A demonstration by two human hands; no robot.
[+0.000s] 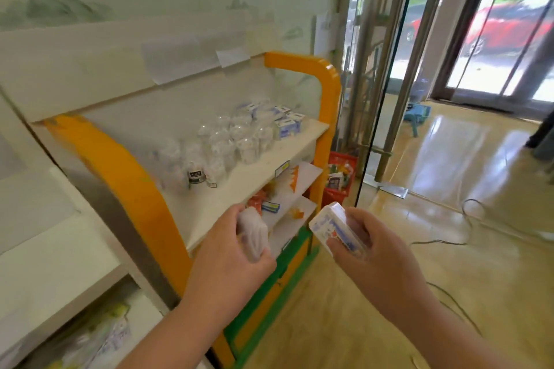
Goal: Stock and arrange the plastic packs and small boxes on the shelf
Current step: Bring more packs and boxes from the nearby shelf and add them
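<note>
Head view: your left hand (230,252) grips a plastic pack (253,234), your right hand (371,252) clamps a small box (335,229), both low before the shelf (254,177), probably ready for placing.

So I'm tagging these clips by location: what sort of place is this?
Probably a small shop, perhaps a pharmacy. An orange display shelf holds rows of small boxes and clear plastic packs, a red shopping basket stands beside it, and glass doors face a street.
</note>
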